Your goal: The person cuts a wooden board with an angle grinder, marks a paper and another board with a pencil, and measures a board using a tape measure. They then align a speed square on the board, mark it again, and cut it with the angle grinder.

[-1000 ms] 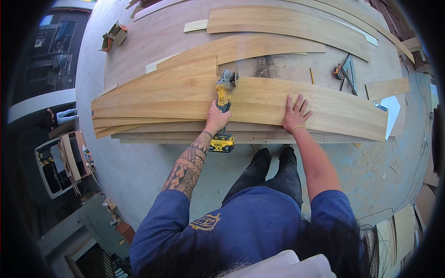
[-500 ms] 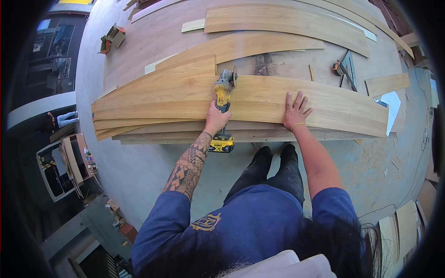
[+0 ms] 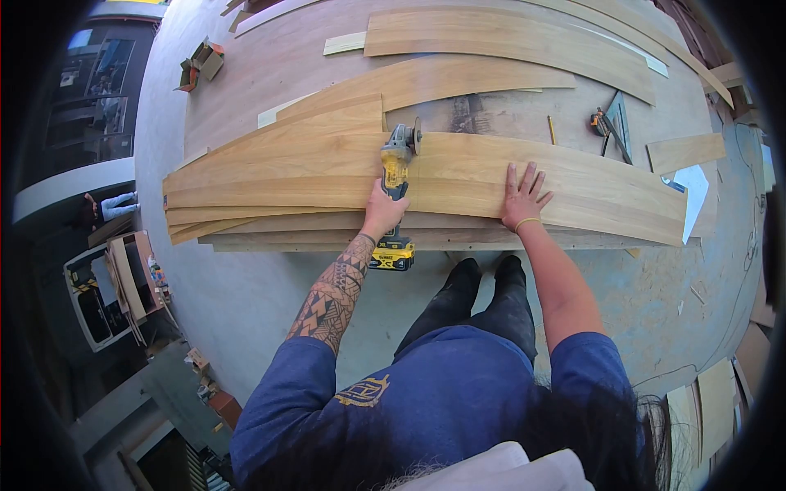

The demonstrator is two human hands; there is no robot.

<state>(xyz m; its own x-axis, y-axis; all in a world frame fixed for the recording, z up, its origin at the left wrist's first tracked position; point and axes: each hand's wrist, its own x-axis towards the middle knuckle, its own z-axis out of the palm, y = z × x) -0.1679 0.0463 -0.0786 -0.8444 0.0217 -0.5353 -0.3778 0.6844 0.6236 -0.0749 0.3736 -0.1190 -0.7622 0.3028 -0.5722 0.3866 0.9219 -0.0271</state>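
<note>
Grinder [image 3: 395, 165] over board [image 3: 606, 182], left fingers [image 3: 377, 191] wrapped round it; I judge it stiff, fairly heavy, best held by slim middle. Right fingers [image 3: 528, 175] spread flat on board, grasping nothing.

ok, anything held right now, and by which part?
Left hand: angle grinder, gripped by its handle, between yellow body and battery. Right hand: nothing held, just spread flat on the wooden board.
</note>
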